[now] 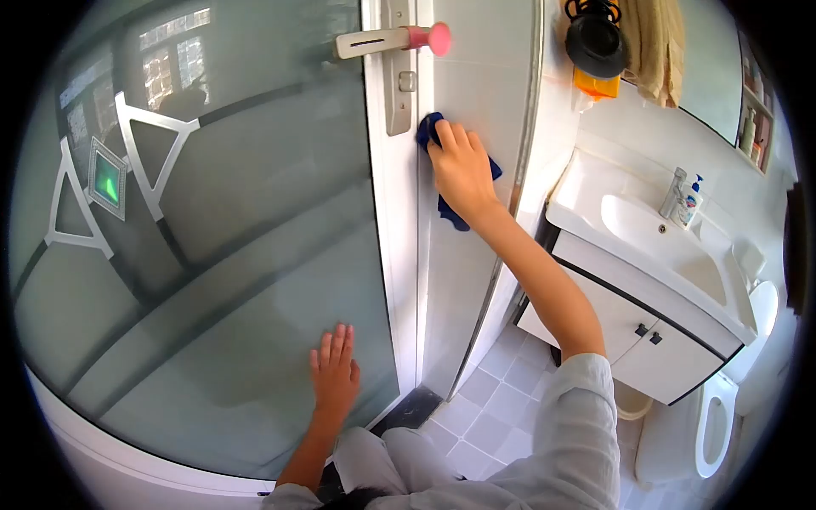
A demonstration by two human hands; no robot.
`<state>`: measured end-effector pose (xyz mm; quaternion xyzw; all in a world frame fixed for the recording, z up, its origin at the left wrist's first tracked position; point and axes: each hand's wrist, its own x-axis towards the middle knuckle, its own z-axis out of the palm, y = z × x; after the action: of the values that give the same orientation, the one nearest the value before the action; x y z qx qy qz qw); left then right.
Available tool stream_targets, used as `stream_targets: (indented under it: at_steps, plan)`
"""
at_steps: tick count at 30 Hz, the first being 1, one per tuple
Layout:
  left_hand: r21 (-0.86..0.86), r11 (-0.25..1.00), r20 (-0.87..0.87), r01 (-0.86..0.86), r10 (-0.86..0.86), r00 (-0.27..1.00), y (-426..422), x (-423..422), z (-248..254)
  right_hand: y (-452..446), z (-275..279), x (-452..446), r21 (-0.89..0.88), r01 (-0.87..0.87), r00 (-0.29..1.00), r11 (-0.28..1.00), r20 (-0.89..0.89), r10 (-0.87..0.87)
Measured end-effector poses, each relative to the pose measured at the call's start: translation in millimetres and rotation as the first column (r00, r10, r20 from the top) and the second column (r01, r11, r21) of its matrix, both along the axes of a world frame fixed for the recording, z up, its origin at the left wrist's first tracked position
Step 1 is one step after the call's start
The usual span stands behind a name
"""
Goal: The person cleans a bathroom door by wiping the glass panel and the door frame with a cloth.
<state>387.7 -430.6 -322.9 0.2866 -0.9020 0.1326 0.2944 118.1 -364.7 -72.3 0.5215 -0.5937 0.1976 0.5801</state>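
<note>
Bathroom shelf (759, 102) holds bottles (749, 133); right fingers (460, 136) grip blue cloth (451, 213), left fingers (338, 340) slightly spread.

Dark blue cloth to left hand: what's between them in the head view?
In the head view, going from dark blue cloth to left hand: white wall, white door frame, then door glass. No loose object shows between.

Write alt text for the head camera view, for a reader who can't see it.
A person's right hand holds a dark blue cloth against a white wall beside a grey glass door, with the left hand open at the door's lower part. At the picture's right are a white sink and a toilet.
</note>
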Motion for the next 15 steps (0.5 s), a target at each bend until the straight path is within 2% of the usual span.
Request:
stream_targets:
  at_steps: [4,7,8,11,13,15]
  plan:
    - [-0.056,0.998,0.061,-0.010,0.014,0.998,-8.0,1.1,-3.0,-11.5,36.4,0.1,-0.134,0.058,0.998,0.989,0.016,-0.056]
    - [-0.047,0.999,0.061,-0.010,0.013,0.998,-4.6,2.1,0.4,-28.1,83.6,-0.7,-0.360,-0.020,0.999,0.933,-0.040,0.006]
    - [-0.065,0.998,0.058,-0.015,0.019,0.998,-2.2,1.2,3.3,-31.2,87.1,1.7,-0.377,-0.025,0.999,0.926,-0.043,0.010]
    - [-0.086,0.994,0.044,-0.062,0.066,0.997,6.9,0.5,7.9,-35.2,73.7,0.2,-0.462,-0.038,0.999,0.886,-0.010,0.038]
    - [-0.082,0.995,0.019,-0.059,0.061,0.998,9.5,-0.9,8.1,-30.7,42.1,3.5,-0.366,-0.011,0.997,0.931,0.061,0.035]
    - [-0.062,0.996,0.003,-0.058,0.059,0.998,17.0,-3.6,12.8,-22.2,9.5,1.3,-0.318,-0.020,0.998,0.948,0.055,0.039]
